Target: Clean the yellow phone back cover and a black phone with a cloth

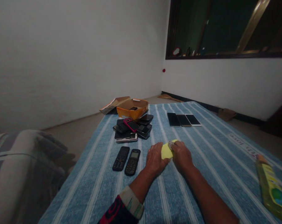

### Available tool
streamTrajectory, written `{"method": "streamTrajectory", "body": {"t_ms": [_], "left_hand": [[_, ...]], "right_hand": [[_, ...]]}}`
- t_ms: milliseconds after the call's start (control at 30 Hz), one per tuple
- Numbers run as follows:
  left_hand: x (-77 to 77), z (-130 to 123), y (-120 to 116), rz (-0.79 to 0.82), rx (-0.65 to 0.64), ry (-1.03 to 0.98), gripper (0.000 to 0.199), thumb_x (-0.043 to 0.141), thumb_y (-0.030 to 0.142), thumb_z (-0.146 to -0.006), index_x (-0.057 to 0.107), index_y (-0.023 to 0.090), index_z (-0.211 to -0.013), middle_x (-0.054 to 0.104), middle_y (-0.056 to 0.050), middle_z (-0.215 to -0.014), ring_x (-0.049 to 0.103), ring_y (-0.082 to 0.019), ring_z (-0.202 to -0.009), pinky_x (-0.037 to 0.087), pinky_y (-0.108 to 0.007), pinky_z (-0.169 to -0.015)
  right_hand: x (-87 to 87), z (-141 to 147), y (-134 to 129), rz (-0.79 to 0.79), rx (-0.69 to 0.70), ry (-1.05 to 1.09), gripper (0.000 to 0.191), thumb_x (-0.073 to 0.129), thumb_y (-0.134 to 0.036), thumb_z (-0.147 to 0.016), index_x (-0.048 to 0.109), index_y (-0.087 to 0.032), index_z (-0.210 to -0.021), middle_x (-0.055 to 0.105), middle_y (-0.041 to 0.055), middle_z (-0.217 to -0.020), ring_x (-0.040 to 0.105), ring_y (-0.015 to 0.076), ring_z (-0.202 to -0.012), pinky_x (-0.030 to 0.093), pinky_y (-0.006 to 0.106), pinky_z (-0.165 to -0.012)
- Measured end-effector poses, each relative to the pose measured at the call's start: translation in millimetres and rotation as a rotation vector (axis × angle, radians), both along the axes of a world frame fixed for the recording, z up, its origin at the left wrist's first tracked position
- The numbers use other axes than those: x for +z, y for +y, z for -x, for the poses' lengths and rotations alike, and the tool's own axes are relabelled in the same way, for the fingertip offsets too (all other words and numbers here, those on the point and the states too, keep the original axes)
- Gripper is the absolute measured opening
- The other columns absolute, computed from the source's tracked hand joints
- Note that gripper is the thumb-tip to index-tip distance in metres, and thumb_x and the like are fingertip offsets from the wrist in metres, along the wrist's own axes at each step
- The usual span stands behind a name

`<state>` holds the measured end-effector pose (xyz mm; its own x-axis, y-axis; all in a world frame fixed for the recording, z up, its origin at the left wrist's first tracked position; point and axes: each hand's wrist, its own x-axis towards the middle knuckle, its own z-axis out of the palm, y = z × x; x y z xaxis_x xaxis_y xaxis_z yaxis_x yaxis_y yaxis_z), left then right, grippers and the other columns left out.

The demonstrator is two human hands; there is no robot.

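Observation:
My left hand is closed on the left side of a flat, bright yellow piece just above the striped cloth; its kind does not show clearly. On its right, my right hand pinches a small crumpled greyish wad against the yellow surface. Left of my hands, two black keypad phones, one and another, lie side by side. Beyond them is a loose pile of several mobile phones, one with a pink frame. Three flat smartphones lie in a row at the far right.
A blue cloth with white stripes covers the surface. Behind the pile stands an open orange box with a dark phone inside. A bottle of yellowish liquid lies at the right edge. Grey fabric-covered furniture is at the left.

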<state>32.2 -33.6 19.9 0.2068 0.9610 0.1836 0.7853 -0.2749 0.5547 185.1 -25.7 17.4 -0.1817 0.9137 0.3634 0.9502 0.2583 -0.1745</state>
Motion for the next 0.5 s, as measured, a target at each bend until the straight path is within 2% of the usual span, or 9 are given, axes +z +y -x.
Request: {"method": "streamTrajectory", "body": {"t_ms": [133, 200, 400, 500], "left_hand": [[2.2, -0.1, -0.8, 0.003, -0.007, 0.0, 0.072, 0.073, 0.026, -0.069, 0.045, 0.013, -0.134, 0.058, -0.013, -0.129, 0.05, -0.029, -0.119, 0.039, -0.041, -0.102], [2.2, -0.4, -0.7, 0.005, -0.005, -0.002, 0.071, 0.072, 0.026, -0.069, 0.046, 0.013, -0.134, 0.058, -0.013, -0.129, 0.05, -0.029, -0.119, 0.039, -0.04, -0.102], [-1.1, -1.1, 0.6, 0.006, -0.001, -0.018, 0.073, 0.072, 0.026, -0.069, 0.045, 0.011, -0.136, 0.054, -0.014, -0.135, 0.048, -0.03, -0.124, 0.037, -0.041, -0.107], [0.9, -0.4, 0.8, 0.022, 0.001, -0.023, 0.073, 0.073, 0.026, -0.069, 0.045, 0.011, -0.135, 0.055, -0.014, -0.135, 0.049, -0.03, -0.124, 0.037, -0.042, -0.107]], "right_hand": [[-1.5, -16.5, 6.2, 0.017, -0.159, 0.009, 0.027, 0.047, -0.005, -0.088, 0.071, -0.015, -0.094, 0.064, 0.009, -0.094, 0.052, 0.0223, -0.092, 0.035, 0.028, -0.071], [-2.2, -16.6, 3.6, 0.023, -0.178, 0.012, 0.027, 0.046, -0.004, -0.088, 0.07, -0.015, -0.093, 0.064, 0.0091, -0.092, 0.053, 0.0221, -0.091, 0.035, 0.028, -0.071], [-0.4, 9.4, -13.5, 0.017, 0.021, 0.064, 0.021, 0.053, -0.006, -0.085, 0.069, -0.018, -0.092, 0.063, 0.0072, -0.093, 0.051, 0.0209, -0.093, 0.036, 0.026, -0.076], [1.6, 12.5, -15.2, 0.021, 0.027, 0.074, 0.019, 0.054, -0.007, -0.085, 0.069, -0.018, -0.088, 0.063, 0.007, -0.092, 0.051, 0.0211, -0.093, 0.036, 0.027, -0.076]]}}
